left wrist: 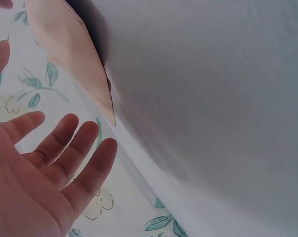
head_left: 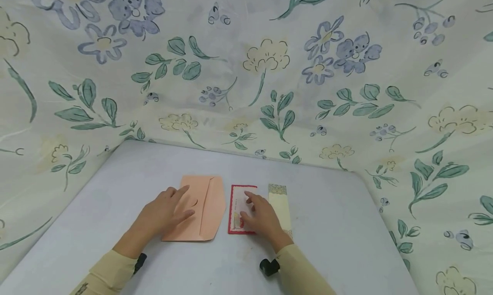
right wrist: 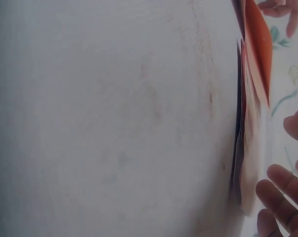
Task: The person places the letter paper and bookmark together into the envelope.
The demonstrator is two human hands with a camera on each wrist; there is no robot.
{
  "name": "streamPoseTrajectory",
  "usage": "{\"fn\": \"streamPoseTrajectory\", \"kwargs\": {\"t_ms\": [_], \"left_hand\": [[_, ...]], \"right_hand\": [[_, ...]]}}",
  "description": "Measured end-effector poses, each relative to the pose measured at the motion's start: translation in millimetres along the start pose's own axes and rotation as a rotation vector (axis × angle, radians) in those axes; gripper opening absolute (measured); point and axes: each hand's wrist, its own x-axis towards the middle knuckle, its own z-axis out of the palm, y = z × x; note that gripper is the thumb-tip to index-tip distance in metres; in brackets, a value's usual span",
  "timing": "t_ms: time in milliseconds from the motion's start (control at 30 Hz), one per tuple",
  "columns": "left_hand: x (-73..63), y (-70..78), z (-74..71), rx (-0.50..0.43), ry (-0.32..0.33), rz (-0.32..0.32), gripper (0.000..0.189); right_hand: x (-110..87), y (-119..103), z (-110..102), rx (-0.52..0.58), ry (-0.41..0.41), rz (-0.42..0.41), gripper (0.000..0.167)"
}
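Observation:
A peach envelope (head_left: 212, 222) with a flap along its right side lies on the white table. Over its left part hovers my left hand (head_left: 163, 211), fingers loosely spread. In the left wrist view, the fingertips of this left hand (left wrist: 55, 173) stand apart from the envelope (left wrist: 72, 47). To the right lies a white card with a red border (head_left: 236, 194), small print and a picture on it. My right hand (head_left: 265, 218) is above the card's right side, fingers slightly bent and holding nothing. A cream strip with glittery ends (head_left: 279, 201) lies beyond it, partly hidden by that hand.
The white table (head_left: 327, 226) extends around the papers and shows faint smudges near its front. A floral cloth (head_left: 231, 72) hangs behind and at both sides. Black wrist straps (head_left: 269, 267) show at both sleeves.

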Motion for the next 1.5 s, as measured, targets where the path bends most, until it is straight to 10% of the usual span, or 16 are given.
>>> {"fn": "streamPoseTrajectory", "kwargs": {"t_ms": [1500], "left_hand": [[15.2, 25.0, 20.1, 0.086, -0.051, -0.049, 0.092]], "right_hand": [[13.4, -25, 20, -0.064, -0.064, -0.044, 0.064]]}}
